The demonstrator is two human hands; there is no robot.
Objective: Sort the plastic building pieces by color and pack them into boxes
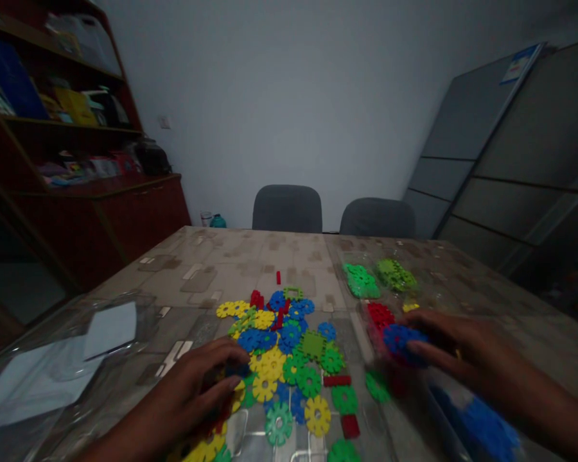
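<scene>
Blue notched discs (pixel 399 339) are gripped between the thumb and fingers of the right hand (pixel 443 337), at three o'clock from the heap of mixed pieces (pixel 274 359). Several seem to be pinched together, so one could be shed if the pressure were eased unevenly. Red pieces (pixel 380 314) lie just beside and partly behind them, so a slip there could leave the two colours mixed. At four o'clock, more blue pieces (pixel 494 430) are held in a clear container, over which the right forearm is stretched; its wall could be knocked by a low wrist.

The left hand (pixel 200 378) is curled at the heap's eight o'clock edge; whether anything is grasped there cannot be told. Because the discs overlap and their notches could catch, neighbours might be dragged along or scattered by a hurried sweep of those fingers.
</scene>
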